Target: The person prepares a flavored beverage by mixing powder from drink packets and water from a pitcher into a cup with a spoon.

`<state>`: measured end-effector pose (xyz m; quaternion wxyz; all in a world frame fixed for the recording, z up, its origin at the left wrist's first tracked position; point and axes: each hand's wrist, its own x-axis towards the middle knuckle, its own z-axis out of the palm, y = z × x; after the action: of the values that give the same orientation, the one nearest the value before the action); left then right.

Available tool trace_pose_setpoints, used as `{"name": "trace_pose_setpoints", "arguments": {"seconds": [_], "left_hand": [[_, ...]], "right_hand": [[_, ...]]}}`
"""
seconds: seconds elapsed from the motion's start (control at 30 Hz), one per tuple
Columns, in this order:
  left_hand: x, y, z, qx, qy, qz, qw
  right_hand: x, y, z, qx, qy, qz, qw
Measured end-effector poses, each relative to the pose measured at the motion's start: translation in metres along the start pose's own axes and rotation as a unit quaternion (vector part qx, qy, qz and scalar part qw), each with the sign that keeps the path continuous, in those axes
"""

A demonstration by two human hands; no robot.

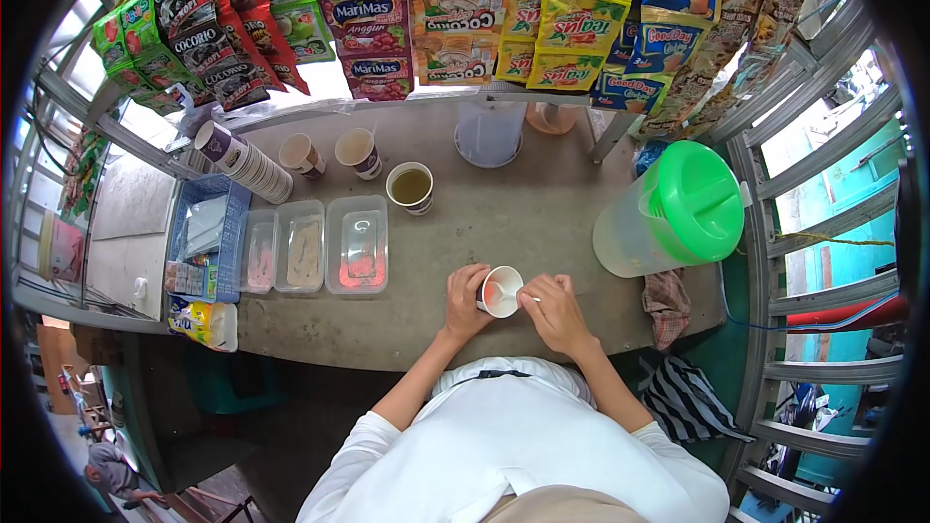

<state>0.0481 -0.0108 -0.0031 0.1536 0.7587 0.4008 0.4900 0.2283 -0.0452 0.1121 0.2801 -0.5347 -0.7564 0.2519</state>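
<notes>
My left hand (467, 302) is wrapped round the side of a white paper cup (489, 310) near the table's front edge. A patch of pinkish red shows inside the cup. My right hand (554, 312) pinches the end of a thin white spoon (532, 299) at the cup's right rim. The spoon's other end lies inside the cup, and its tip is hard to make out. Further back, a paper cup of greenish-brown liquid (411, 187) stands upright. Two more paper cups, one printed purple (358, 152) and one brown (302, 155), stand behind it.
Three plastic containers (356, 244) with pink and tan powder, a blue basket (208, 232) and a leaning cup stack (247, 165) are at left. A green-lidded pitcher (630, 223) and cloth (666, 305) sit right. Drink sachets (465, 10) hang overhead.
</notes>
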Motion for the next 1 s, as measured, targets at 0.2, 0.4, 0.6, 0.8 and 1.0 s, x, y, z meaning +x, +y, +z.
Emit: {"name": "trace_pose_setpoints", "arguments": {"seconds": [0.2, 0.4, 0.6, 0.8, 1.0], "left_hand": [[0.0005, 0.0004, -0.0004, 0.002, 0.0, 0.0, 1.0], [-0.0005, -0.0007, 0.0009, -0.004, 0.005, 0.002, 1.0], [-0.0005, -0.0006, 0.001, -0.011, 0.008, 0.001, 1.0], [-0.0019, -0.0021, 0.0021, -0.007, 0.008, 0.001, 1.0], [-0.0017, -0.0021, 0.0015, -0.007, 0.006, 0.001, 1.0]], "right_hand": [[-0.0002, 0.0018, 0.0013, 0.022, 0.001, 0.001, 1.0], [-0.0016, 0.0033, 0.0023, 0.019, 0.002, 0.0, 1.0], [-0.0009, 0.0006, 0.0006, 0.018, -0.007, 0.002, 1.0], [-0.0006, 0.0011, 0.0007, 0.015, 0.003, -0.001, 1.0], [-0.0006, 0.0008, 0.0024, 0.036, 0.008, 0.013, 0.999]]}}
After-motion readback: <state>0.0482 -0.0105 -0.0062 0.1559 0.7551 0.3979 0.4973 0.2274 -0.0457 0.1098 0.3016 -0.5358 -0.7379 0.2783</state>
